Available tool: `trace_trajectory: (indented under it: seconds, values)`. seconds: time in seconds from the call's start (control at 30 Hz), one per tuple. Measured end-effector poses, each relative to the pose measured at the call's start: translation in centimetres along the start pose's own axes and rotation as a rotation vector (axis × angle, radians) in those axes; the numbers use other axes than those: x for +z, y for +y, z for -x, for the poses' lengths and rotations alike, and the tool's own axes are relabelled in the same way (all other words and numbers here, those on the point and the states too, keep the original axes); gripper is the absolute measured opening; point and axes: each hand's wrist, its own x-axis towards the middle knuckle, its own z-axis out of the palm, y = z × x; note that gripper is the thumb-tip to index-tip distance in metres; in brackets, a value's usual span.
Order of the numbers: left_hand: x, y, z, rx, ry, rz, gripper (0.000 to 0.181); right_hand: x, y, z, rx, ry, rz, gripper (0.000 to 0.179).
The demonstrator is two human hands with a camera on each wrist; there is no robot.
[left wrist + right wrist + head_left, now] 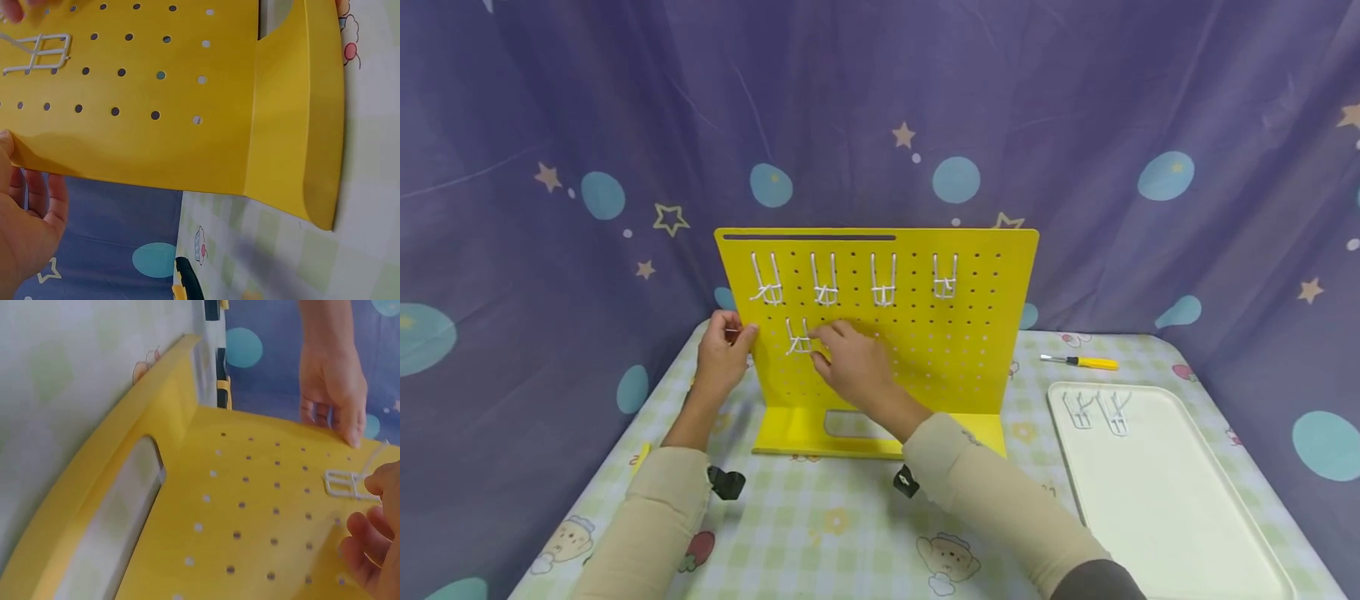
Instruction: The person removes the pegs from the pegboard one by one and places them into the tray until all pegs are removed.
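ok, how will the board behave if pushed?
The board is probably stiff: a flat sheet folded at the bottom. Pushed near the top, it could tip backward, as the visible base juts forward. The left hand, gripping the board, likely helps steady it.

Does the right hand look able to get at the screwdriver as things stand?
Probably yes: the screwdriver lies uncovered on the tablecloth, right of the pegboard. The right hand, at the lower hook, would likely need to leave that first.

One pegboard (917,354), five mounted hooks (883,290), two loose hooks (1117,423), one tray (1172,500), one screwdriver (1096,363).
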Motion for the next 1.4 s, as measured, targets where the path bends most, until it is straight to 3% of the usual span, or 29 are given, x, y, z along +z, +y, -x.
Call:
trace_trajectory:
  seconds: [0.37, 0.7, 1.07, 1.4]
  values:
    - [0.3, -0.1, -0.1, -0.018, 0.007, -0.015, 0.024, 1.6, -2.2, -1.0, 0.027, 0.074, 0.046, 0.024]
    - [0.3, -0.1, -0.1, -0.016, -0.031, -0.013, 0.026, 2.6, -2.4, -1.1, 0.157, 0.063, -0.015, 0.021]
    - [0.2, -0.3, -0.1, -0.006, 0.001, -0.002, 0.022, 2.9, -3.0, -1.4, 0.196, 0.114, 0.027, 0.015]
    - [0.1, -0.2, -0.1, -0.022, -0.016, -0.012, 0.023, 2.5, -3.2, -1.8, 0.208, 0.119, 0.017, 0.012]
